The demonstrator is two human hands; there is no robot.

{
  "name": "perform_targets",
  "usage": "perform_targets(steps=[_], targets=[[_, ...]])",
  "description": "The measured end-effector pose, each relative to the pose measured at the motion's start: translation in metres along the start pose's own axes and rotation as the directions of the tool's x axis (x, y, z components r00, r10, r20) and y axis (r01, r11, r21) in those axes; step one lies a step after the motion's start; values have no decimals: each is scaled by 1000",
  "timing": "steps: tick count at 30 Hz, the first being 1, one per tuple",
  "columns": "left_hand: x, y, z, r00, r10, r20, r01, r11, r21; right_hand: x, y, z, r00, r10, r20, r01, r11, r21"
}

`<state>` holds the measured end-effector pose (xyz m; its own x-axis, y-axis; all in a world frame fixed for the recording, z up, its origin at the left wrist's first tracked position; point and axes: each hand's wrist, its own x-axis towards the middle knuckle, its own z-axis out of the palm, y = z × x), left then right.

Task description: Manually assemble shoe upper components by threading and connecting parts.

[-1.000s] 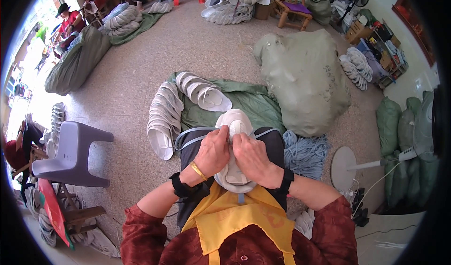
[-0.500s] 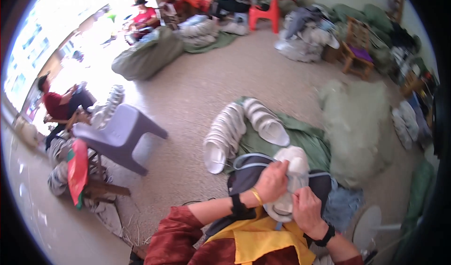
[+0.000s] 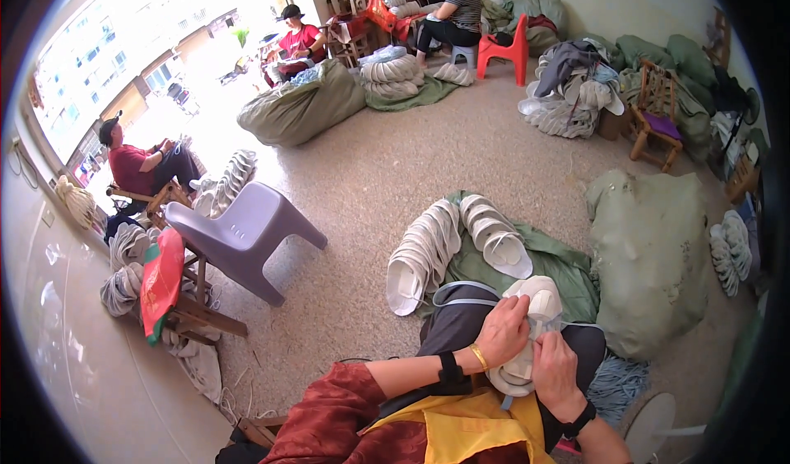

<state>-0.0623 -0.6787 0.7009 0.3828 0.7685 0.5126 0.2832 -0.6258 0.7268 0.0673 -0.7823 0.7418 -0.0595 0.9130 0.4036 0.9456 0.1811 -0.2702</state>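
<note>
A cream-white shoe [image 3: 539, 293] lies on my lap, over dark trousers and a yellow apron [image 3: 469, 431]. My left hand [image 3: 504, 332] is closed in a pinch at the lace across its upper. On the other side, my right hand [image 3: 556, 372] also pinches at the lacing, close to the left fingertips. A pale blue-grey shoelace [image 3: 461, 288] loops out to the left over my knee, and another length stretches right. The fingers partly hide the shoe's middle. Beyond my knees, two rows of nested white shoes [image 3: 424, 254] rest on a green cloth [image 3: 543, 258].
A bundle of blue laces [image 3: 617, 388] lies to my right, near a large stuffed green sack [image 3: 650, 258]. Left stand a grey-purple plastic chair [image 3: 247, 225] and a wooden stool with a red cloth [image 3: 161, 283]. Three people sit farther off among shoe piles and a red chair [image 3: 504, 52].
The view has swung, so the whole scene sits lower and further right. Both hands stay at the shoe's lacing, with little change in their grip.
</note>
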Motion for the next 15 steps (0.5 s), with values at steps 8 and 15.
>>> perform_targets(steps=[8,15], targets=[[-6,7,-13,1000,19,-4,-19,1000,-13,-2,-10,-3,999,8,48,-7,1000,-7],[-12,14,-25,996,78,36,-77,996,-35,3,-11,-12,999,5,45,-7,999,52]])
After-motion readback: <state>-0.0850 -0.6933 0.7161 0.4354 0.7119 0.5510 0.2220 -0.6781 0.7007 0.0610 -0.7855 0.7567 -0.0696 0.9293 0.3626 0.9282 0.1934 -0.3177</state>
